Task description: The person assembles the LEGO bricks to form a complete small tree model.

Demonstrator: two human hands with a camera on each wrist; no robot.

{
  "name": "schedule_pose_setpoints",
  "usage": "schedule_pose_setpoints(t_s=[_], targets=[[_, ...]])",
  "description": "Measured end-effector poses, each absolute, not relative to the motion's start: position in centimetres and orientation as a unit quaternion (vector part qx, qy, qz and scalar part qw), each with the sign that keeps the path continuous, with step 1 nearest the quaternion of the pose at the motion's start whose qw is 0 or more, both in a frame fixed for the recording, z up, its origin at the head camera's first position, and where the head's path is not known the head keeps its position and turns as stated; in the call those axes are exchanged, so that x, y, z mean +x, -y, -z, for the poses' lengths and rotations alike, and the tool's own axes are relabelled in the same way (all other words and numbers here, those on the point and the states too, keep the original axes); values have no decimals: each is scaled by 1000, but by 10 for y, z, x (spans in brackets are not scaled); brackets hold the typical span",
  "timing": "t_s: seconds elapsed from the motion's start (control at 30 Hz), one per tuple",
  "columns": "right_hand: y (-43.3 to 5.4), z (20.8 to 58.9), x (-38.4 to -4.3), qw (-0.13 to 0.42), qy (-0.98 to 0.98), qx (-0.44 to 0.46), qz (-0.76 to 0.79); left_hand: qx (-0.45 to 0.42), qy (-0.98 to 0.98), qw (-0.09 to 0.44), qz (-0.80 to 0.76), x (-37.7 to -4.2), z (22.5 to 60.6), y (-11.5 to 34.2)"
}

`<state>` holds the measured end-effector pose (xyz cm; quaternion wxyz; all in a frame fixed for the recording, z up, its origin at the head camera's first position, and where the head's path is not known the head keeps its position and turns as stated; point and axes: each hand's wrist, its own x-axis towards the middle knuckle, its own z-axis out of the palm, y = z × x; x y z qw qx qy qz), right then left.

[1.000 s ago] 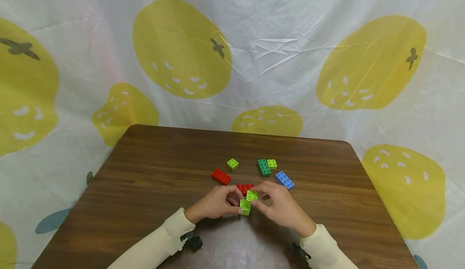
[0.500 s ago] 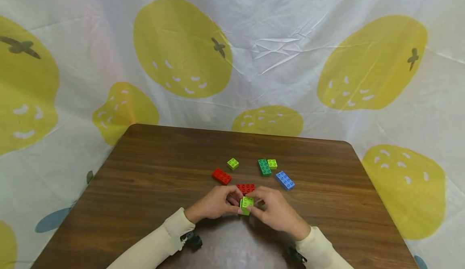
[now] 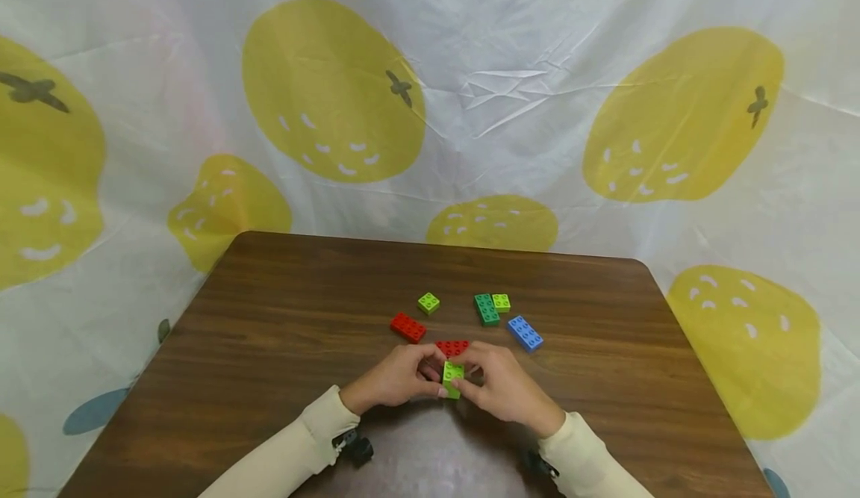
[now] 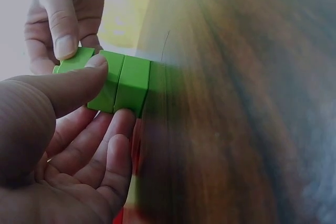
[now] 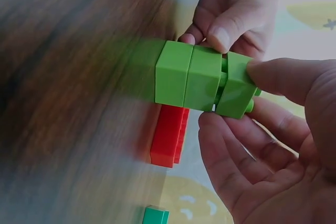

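Two light-green toy building bricks, one on the other, form a short stack (image 5: 186, 74) standing on the table. My left hand (image 3: 399, 376) pinches it between thumb and fingers. On top, slightly tilted, sits a third light-green brick (image 5: 236, 85), pinched by my right hand (image 3: 507, 390). A narrow gap with studs showing separates it from the stack in the right wrist view. In the left wrist view, my left thumb (image 4: 84, 85) lies across the bricks. Just behind the hands is a red brick (image 3: 452, 347), partly covered in the head view.
Farther back on the wooden table (image 3: 322, 281) lie another red brick (image 3: 407, 327), a small light-green brick (image 3: 428, 303), a dark-green brick (image 3: 487, 309) touching a light-green one (image 3: 501, 302), and a blue brick (image 3: 525, 333). A fruit-print curtain (image 3: 497, 132) hangs behind the table.
My right hand has moved left and slightly down, bringing its light-green brick from beside the stack onto its top. My left hand has stayed in place, still holding the stack.
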<state>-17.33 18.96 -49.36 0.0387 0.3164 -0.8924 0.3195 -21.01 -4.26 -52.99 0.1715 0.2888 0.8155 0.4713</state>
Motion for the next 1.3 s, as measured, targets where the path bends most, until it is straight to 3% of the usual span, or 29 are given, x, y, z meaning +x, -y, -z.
schedule_pose_setpoints(t_s=[1.3], targets=[[-204,491,-185,-29,900,285,-328,304,-797,156,-498,-211,523,46]])
